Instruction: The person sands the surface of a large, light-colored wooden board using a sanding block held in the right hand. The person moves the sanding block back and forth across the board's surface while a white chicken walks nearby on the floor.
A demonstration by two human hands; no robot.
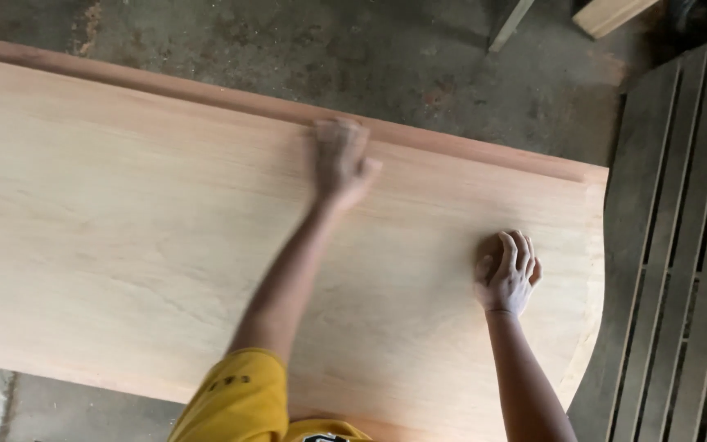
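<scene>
The person wore a mustard-yellow short-sleeved shirt, its left sleeve (pixel 239 393) ending above the elbow in a rolled-looking hem, with small dark printed marks across the cloth, too small to make out. A dark patch with light edging showed at the chest, on the bottom edge of the view. Both forearms were bare, with no watch, band or glove. The left hand (pixel 341 160) was blurred, so no detail of it could be told. The right hand (pixel 507 272) was sharp, and its fingers carried no rings.

Smooth, matt pale wood panel (pixel 165 245)
</scene>
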